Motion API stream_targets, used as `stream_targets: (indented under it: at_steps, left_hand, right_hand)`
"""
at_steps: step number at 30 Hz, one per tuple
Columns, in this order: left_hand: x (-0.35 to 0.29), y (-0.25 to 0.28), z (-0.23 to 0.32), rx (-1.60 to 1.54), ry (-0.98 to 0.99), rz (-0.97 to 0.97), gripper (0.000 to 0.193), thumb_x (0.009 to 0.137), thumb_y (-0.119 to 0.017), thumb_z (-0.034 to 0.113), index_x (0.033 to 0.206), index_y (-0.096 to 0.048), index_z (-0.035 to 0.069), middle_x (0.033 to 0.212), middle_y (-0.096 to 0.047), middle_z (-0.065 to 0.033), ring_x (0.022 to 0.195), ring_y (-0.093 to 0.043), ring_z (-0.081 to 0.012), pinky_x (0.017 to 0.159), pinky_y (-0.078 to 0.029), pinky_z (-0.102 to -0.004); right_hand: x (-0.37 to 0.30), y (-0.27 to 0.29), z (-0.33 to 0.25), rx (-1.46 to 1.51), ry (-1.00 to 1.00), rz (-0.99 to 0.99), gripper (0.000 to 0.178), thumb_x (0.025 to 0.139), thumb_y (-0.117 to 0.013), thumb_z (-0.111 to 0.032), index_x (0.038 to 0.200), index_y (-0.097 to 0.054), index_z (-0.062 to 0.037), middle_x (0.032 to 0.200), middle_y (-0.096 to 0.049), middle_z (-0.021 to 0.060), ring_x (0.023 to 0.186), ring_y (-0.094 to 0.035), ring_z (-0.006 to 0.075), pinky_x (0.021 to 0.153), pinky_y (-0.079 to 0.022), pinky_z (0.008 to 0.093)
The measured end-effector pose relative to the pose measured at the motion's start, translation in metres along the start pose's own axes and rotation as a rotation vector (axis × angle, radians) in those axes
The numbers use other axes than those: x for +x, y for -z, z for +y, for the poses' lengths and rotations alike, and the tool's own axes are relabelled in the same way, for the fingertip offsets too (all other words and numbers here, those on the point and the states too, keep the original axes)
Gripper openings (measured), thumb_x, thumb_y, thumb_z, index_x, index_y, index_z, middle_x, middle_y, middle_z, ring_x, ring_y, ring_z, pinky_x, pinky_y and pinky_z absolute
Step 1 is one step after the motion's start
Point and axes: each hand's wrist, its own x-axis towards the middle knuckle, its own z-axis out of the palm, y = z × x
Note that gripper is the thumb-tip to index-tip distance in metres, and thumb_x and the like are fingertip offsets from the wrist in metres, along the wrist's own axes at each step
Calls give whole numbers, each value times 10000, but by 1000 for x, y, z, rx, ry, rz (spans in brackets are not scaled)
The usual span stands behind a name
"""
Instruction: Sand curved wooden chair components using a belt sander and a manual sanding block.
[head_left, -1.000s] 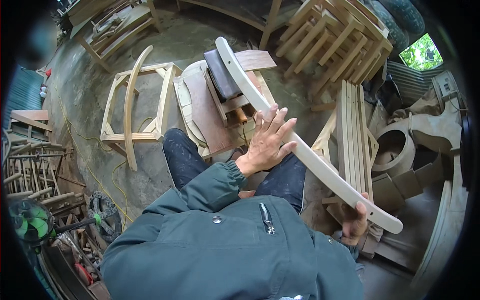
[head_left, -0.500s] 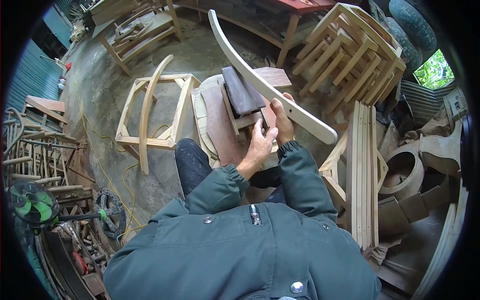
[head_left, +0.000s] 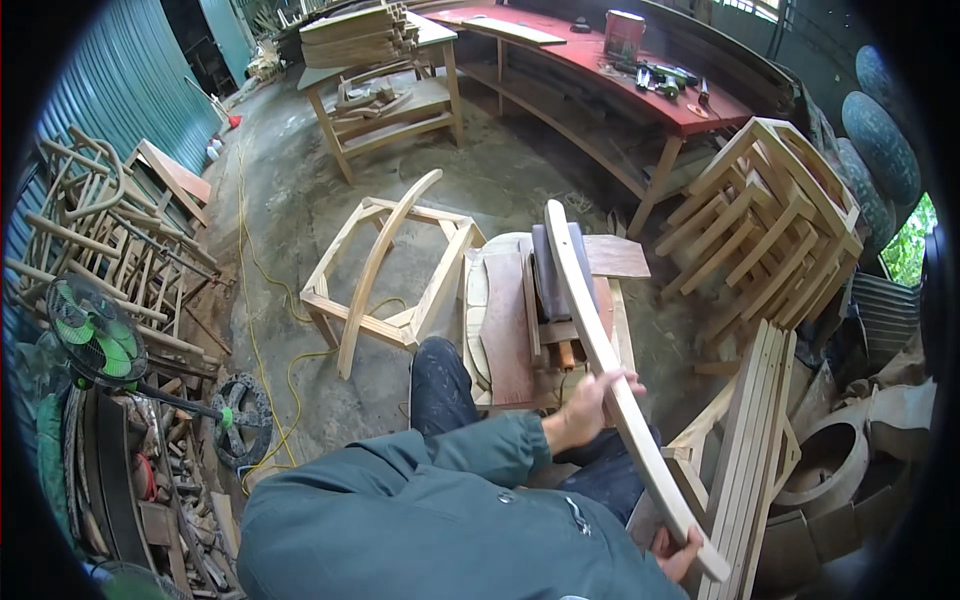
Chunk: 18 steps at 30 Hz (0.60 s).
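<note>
A long, curved wooden slat slants across the front of me, its far end above a dark purple-grey block set in a wooden holder. I cannot tell whether the slat touches the block. My left hand is closed around the slat near its middle. Close to my body, my right hand grips the slat's near end, partly hidden behind it. Below the block an orange-brown handle-like piece shows. Wooden boards lie beside the block on a low stand.
Left of the stand is a wooden frame with another curved slat across it. Stacked frames and long slats are on the right. A red-topped bench stands behind. A yellow cord and a fan are at left.
The slat has swung from pointing far left to lying more lengthwise, nearer my body. My left hand has taken hold of it; my right hand has shifted to its near end. The view has tilted up.
</note>
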Motion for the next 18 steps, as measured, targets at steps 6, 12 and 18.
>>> stream_targets:
  at_steps: [6,12,18]
  left_hand:
    - [6,-8,-25,-243,-65,73,338,1046,-626,274,1221,-467,33,973,-567,-120,885,-652,-285,845,-604,-528]
    - [8,-4,-13,-137,-1,232,267,1015,-673,227,1094,-513,28,896,-557,-110,787,-623,-269,772,-566,-487]
    - [-9,-14,-1,-212,-5,121,232,1071,-609,288,1053,-569,60,833,-597,-98,760,-638,-252,699,-550,-445]
  right_hand:
    - [-103,-61,-51,-740,-92,-681,385,949,-747,-397,985,-694,-17,1051,-754,167,897,-712,296,838,-553,476]
    - [-99,-64,-89,-1714,1393,-590,822,762,-900,-281,1469,-550,-49,1393,-607,270,1251,-601,474,1057,-492,532]
    - [-37,19,-68,-1927,1024,-695,796,791,-789,-181,1522,-482,-113,1120,-682,203,990,-703,399,796,-586,479]
